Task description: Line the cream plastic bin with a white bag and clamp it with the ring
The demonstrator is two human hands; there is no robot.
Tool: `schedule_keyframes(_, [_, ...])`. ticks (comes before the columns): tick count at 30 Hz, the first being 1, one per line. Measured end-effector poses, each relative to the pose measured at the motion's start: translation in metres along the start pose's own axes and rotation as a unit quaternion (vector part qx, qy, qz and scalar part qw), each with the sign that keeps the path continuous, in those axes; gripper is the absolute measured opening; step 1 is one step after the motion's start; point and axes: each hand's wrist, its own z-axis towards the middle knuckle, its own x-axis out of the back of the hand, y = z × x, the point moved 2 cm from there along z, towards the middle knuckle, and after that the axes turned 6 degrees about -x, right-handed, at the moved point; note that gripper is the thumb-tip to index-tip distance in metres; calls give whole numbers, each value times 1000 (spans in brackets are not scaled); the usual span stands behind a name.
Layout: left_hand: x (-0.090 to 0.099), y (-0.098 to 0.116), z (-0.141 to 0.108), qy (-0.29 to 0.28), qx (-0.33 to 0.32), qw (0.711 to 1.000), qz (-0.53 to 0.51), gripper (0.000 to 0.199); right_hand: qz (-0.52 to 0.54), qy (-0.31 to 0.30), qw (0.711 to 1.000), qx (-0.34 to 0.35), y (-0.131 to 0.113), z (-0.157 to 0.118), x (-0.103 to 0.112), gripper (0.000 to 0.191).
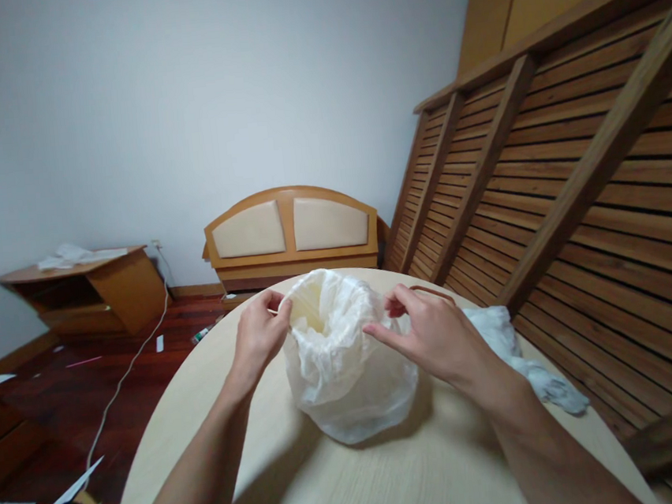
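Observation:
A white, translucent plastic bag (348,377) stands on the round pale wooden table (335,490), draped over the rim of a container whose yellowish inside shows through the opening. At the left of the rim, my left hand (260,327) pinches the bag's edge between thumb and fingers. On the other side, my right hand (433,334) is beside the bag, thumb and fingers apart, with nothing held between them.
Crumpled white plastic (538,371) lies at the table's right edge. A thin brown curved object (432,292) rests behind my right hand. Slatted wooden panels (546,208) lean at the right; a low cabinet (102,294) and a cable (127,375) are at the left.

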Motion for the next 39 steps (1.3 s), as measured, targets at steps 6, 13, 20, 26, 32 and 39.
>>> schedule_keyframes(6, [-6, -4, 1, -9, 5, 1000, -8, 27, 59, -71, 994, -52, 10, 0, -19, 38])
schedule_keyframes(13, [-14, -10, 1, -27, 11, 1000, 10, 24, 84, -107, 990, -28, 22, 5, -33, 13])
schedule_keyframes(20, [-9, 1, -4, -14, 4, 997, 79, 20, -59, -146, 987, -16, 22, -3, -20, 10])
schedule_keyframes(26, [-10, 20, -14, -16, -14, 991, 136, 18, -46, -83, 991, 96, -13, -12, -11, 19])
schedule_keyframes(32, [-15, 26, -20, -33, -26, 989, 139, 18, -56, -84, 979, 176, -34, -22, -32, 27])
schedule_keyframes(39, [-12, 27, -20, -28, -29, 984, 171, 16, -82, -132, 971, 182, -31, -24, -32, 11])
